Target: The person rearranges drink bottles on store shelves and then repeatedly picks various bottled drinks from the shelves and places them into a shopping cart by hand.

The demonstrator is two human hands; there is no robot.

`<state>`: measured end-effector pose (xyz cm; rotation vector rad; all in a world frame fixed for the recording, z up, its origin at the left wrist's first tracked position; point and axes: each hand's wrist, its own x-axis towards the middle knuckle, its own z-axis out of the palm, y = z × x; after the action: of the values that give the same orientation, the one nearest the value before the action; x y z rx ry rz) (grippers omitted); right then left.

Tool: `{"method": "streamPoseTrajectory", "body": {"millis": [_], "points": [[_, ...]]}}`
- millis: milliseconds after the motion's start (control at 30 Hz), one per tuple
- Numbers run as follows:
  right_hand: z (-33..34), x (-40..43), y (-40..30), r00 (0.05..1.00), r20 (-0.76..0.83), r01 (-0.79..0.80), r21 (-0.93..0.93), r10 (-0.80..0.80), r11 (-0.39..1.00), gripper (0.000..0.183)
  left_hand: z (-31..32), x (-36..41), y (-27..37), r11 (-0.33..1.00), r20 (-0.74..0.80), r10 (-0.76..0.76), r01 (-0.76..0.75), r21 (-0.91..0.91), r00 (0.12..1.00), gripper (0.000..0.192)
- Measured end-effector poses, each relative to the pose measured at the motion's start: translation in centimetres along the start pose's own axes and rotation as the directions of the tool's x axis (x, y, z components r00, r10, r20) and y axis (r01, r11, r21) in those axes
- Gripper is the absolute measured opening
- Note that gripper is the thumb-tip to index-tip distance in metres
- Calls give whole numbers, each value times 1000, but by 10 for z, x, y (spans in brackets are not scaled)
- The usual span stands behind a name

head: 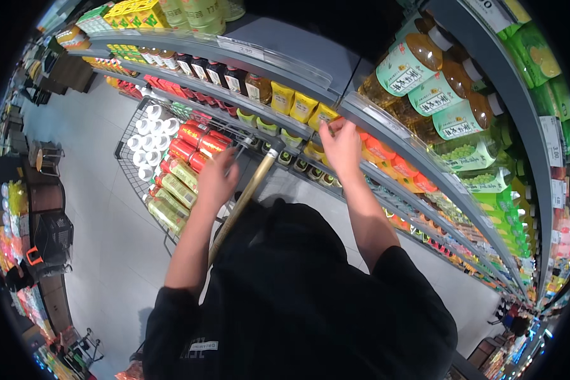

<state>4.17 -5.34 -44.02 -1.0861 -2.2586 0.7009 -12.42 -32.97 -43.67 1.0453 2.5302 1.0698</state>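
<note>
My left hand [219, 176] is blurred, fingers apart, above the near end of a wire shopping cart [123, 137]. Nothing shows in it. Under and beside it lie red drink cans [192, 134] in shrink-wrapped packs and bottles with pale green labels [176, 190]. White-capped bottles [153, 135] stand grouped at the cart's far end. My right hand [343, 146] reaches to the shelf edge, its fingertips at the last of several yellow packages [323, 115]. Whether the fingers grip that package cannot be told. The cart's handle bar [249, 194] runs between my arms.
A drinks shelf [285, 111] with price tags curves along the front and right. Large tea bottles [411, 64] lie stacked at upper right, orange packages [392, 164] below them. Tiled floor [109, 228] extends left, towards a black basket [52, 237] and display stands.
</note>
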Motion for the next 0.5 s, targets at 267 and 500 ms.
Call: {"method": "streamPoseTrajectory", "body": {"millis": [267, 500], "points": [[7, 39, -7, 988, 135, -66, -92, 78, 994, 56, 51, 125, 97, 955, 241, 282, -296, 24, 929, 57], [-11, 29, -20, 993, 97, 78, -85, -70, 993, 61, 82, 180, 95, 964, 372, 249, -192, -185, 894, 45]]}}
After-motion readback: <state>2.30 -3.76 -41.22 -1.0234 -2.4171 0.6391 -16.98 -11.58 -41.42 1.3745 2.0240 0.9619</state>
